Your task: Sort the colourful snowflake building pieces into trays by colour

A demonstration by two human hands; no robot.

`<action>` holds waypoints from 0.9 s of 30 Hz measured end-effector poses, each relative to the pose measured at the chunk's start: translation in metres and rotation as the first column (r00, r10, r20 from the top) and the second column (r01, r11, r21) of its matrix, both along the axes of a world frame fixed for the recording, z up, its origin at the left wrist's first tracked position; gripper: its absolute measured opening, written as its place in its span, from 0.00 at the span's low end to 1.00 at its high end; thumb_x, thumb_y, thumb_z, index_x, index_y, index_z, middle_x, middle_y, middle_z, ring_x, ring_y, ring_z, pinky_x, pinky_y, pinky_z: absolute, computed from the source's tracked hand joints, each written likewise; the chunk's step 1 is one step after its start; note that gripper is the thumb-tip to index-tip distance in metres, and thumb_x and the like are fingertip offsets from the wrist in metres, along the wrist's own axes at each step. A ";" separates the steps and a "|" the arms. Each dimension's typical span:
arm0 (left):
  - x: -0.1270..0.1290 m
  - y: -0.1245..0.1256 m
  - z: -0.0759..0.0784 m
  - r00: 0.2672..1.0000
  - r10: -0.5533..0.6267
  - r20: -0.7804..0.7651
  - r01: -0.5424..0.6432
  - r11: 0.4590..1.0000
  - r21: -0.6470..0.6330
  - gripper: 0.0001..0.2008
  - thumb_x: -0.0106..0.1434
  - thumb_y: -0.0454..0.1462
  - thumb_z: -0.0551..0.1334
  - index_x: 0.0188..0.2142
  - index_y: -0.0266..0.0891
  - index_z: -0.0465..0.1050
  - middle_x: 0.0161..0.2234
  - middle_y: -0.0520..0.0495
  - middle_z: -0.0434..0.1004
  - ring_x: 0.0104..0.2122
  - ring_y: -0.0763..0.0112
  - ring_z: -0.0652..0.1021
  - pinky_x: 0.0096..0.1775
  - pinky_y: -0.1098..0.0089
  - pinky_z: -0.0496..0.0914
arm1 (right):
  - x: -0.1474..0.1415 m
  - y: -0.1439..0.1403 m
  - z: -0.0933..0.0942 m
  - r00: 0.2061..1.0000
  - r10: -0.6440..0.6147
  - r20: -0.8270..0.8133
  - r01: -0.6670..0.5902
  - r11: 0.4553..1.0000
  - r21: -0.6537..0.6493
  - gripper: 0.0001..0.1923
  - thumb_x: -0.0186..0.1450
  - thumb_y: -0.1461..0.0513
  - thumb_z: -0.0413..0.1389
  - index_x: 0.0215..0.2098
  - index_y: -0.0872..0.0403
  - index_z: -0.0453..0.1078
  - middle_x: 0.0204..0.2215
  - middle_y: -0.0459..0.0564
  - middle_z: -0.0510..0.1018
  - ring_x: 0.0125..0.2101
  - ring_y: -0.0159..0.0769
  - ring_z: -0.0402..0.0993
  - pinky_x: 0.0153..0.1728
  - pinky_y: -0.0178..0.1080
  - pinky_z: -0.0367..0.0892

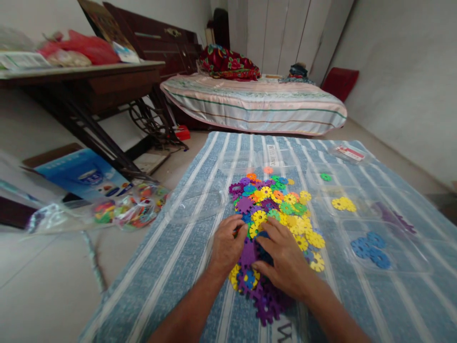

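Colourful notched plastic discs lie in a loose pile [298, 224] on the cloth, yellow ones prominent. Over its near left side, my left hand [226, 243] curls its fingers toward the thumb; a small dark and reddish bit shows there, its kind unclear. My right hand [285, 255] arches across the pile, thumb and fingers on either side of dark blue notched discs [264, 247], partly hidden by it. Between the hands is a flat purple notched piece [247, 255]. Nearer me lie more purple notched pieces [267, 302] and a blue disc on yellow ones [247, 278].
Clear plastic containers on the right hold blue discs [371, 250], yellow discs [343, 204] and a green disc [325, 176]. A purple strip [394, 217] lies beside them. A clear lid [194, 205] is at left. The striped cloth [143, 290] covers the table; a bed [257, 102] stands beyond.
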State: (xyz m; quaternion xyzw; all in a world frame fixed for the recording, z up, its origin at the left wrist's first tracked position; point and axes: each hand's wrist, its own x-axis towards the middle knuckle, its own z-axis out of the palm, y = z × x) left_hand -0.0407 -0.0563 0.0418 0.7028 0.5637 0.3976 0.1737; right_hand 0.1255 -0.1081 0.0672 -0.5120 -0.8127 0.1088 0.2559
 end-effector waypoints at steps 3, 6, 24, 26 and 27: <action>0.000 0.000 0.000 1.000 0.006 -0.005 -0.006 1.000 -0.004 0.09 0.60 0.38 0.56 0.31 0.41 0.76 0.40 0.45 0.79 0.43 0.66 0.77 0.49 0.62 0.70 | -0.007 -0.003 0.001 0.999 0.018 0.027 -0.017 0.999 -0.042 0.18 0.55 0.59 0.63 0.44 0.55 0.71 0.53 0.58 0.68 0.59 0.54 0.53 0.57 0.59 0.55; -0.001 0.001 0.001 1.000 0.003 -0.002 -0.003 1.000 0.002 0.10 0.60 0.39 0.56 0.30 0.41 0.76 0.40 0.45 0.80 0.42 0.65 0.78 0.48 0.62 0.71 | -0.013 -0.003 0.002 1.000 0.013 -0.007 -0.013 0.997 -0.077 0.16 0.55 0.59 0.63 0.41 0.54 0.72 0.53 0.57 0.68 0.60 0.53 0.52 0.58 0.57 0.52; -0.006 0.010 0.003 0.998 -0.036 0.056 0.038 0.998 -0.044 0.17 0.59 0.50 0.57 0.32 0.41 0.77 0.41 0.44 0.79 0.43 0.61 0.78 0.51 0.60 0.70 | 0.003 -0.002 0.013 0.821 -0.340 -0.459 0.297 0.940 -0.167 0.04 0.54 0.65 0.58 0.26 0.51 0.67 0.25 0.41 0.73 0.31 0.33 0.70 0.40 0.39 0.64; -0.004 0.008 0.003 0.999 -0.036 0.039 0.037 0.999 -0.035 0.17 0.59 0.49 0.57 0.31 0.41 0.76 0.41 0.44 0.79 0.43 0.61 0.78 0.51 0.60 0.70 | 0.025 -0.004 0.020 0.775 -0.407 -0.484 0.370 0.912 -0.175 0.03 0.57 0.63 0.56 0.25 0.51 0.68 0.24 0.42 0.74 0.29 0.33 0.70 0.35 0.36 0.65; -0.003 0.007 0.003 0.999 -0.037 0.029 0.038 0.999 -0.027 0.16 0.59 0.49 0.57 0.31 0.41 0.76 0.41 0.44 0.79 0.43 0.61 0.78 0.51 0.60 0.70 | 0.039 -0.004 0.023 0.752 -0.438 -0.493 0.413 0.896 -0.165 0.04 0.58 0.61 0.55 0.26 0.52 0.68 0.25 0.43 0.75 0.29 0.33 0.71 0.33 0.35 0.65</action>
